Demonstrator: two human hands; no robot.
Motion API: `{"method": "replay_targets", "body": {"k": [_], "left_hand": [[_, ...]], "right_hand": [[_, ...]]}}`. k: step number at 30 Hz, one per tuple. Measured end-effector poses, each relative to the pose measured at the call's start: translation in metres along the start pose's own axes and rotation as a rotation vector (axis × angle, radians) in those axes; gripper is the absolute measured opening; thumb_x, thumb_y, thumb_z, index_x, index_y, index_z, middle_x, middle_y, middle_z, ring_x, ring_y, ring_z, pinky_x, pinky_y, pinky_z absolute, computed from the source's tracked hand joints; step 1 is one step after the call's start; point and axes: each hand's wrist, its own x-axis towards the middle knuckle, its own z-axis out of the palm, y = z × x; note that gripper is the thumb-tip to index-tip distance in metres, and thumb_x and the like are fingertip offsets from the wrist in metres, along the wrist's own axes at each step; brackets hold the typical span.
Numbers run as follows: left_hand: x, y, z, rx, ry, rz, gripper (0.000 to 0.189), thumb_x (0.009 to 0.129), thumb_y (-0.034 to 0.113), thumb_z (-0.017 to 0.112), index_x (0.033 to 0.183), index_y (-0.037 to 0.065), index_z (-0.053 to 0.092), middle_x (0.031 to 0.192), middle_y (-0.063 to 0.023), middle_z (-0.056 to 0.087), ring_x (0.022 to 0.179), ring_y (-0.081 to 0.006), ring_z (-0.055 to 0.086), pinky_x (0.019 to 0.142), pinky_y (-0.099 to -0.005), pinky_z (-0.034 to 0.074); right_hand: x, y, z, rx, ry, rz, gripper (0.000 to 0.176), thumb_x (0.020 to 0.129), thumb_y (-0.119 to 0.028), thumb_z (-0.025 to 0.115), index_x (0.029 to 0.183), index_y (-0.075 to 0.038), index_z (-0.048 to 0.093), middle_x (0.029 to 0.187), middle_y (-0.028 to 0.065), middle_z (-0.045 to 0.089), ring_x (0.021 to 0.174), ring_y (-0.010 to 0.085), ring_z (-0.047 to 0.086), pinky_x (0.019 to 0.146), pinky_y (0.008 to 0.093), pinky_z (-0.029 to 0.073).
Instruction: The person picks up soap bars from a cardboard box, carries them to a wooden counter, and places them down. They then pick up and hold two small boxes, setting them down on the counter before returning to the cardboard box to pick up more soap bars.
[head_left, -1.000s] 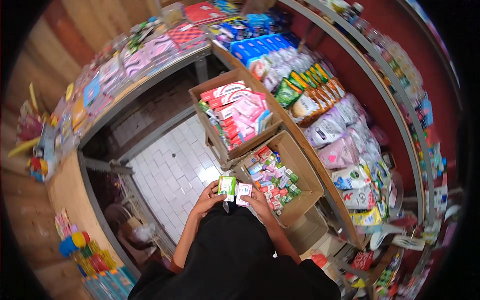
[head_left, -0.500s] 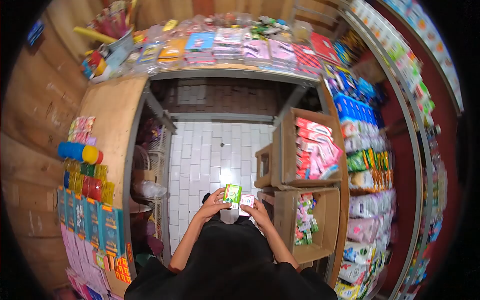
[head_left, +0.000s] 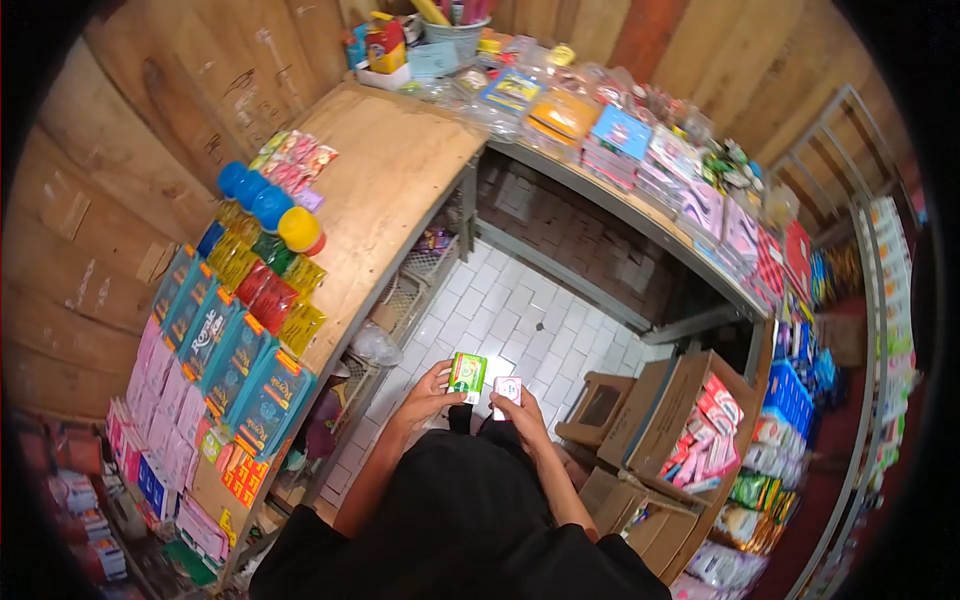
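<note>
My left hand (head_left: 428,396) is closed on a small green-and-white soap box (head_left: 468,371), its printed front facing up at me. A smaller pink-and-white soap box (head_left: 507,387) is gripped by my right hand (head_left: 522,414), thumb across its lower part. The two packs are side by side with a narrow gap between them, held in front of my body above the white tiled floor (head_left: 505,320). Fine print on both is too small to read.
On the left, a wooden counter (head_left: 385,160) carries teal Royale boxes (head_left: 235,365), sachets and blue-capped jars (head_left: 270,208). Stacked books (head_left: 615,140) line the back shelf. To my right are cardboard boxes (head_left: 645,400), one with red and pink packs (head_left: 705,440), beside shelved bagged goods (head_left: 760,490).
My view has turned left, so the left counter shows more and the cardboard boxes sit further right and lower. Both hands still hold the same two packs, now slightly further apart.
</note>
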Motion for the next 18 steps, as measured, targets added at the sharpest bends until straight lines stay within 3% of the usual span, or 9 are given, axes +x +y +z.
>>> {"method": "replay_targets", "body": {"k": [6, 9, 13, 18], "left_hand": [[0.02, 0.01, -0.022, -0.12, 0.139, 0.041, 0.059, 0.082, -0.003, 0.071, 0.132, 0.004, 0.042, 0.12, -0.014, 0.056, 0.107, -0.0219, 0.061, 0.088, -0.033, 0.054], [0.033, 0.029, -0.024, -0.24, 0.156, 0.062, 0.056, 0.083, -0.005, 0.069, 0.132, 0.004, 0.042, 0.118, -0.0145, 0.057, 0.107, -0.0227, 0.062, 0.087, -0.0346, 0.056], [0.07, 0.046, -0.036, -0.325, 0.206, 0.103, 0.056, 0.084, -0.005, 0.068, 0.133, 0.004, 0.042, 0.118, -0.0138, 0.058, 0.105, -0.0231, 0.063, 0.087, -0.0336, 0.055], [0.112, 0.072, -0.043, -0.32, 0.301, 0.182, 0.057, 0.083, -0.003, 0.069, 0.133, 0.004, 0.043, 0.119, -0.0121, 0.058, 0.106, -0.0212, 0.062, 0.088, -0.0333, 0.053]], "right_hand": [[0.064, -0.04, 0.025, -0.09, -0.126, 0.04, 0.028, 0.087, -0.021, 0.071, 0.107, -0.005, 0.061, 0.088, 0.0009, 0.064, 0.076, 0.0086, 0.058, 0.067, 0.0247, 0.046], [0.101, -0.068, 0.034, -0.153, -0.203, 0.114, 0.027, 0.087, -0.024, 0.072, 0.103, -0.005, 0.061, 0.087, 0.0031, 0.064, 0.075, 0.0107, 0.06, 0.06, 0.0248, 0.048], [0.162, -0.097, 0.043, -0.332, -0.287, 0.071, 0.031, 0.088, -0.031, 0.072, 0.101, -0.005, 0.063, 0.081, 0.0014, 0.063, 0.069, 0.0097, 0.06, 0.057, 0.0236, 0.048], [0.229, -0.14, 0.053, -0.343, -0.397, 0.093, 0.029, 0.089, -0.031, 0.071, 0.102, -0.007, 0.061, 0.08, 0.002, 0.063, 0.068, 0.0098, 0.061, 0.056, 0.0237, 0.049]]}}
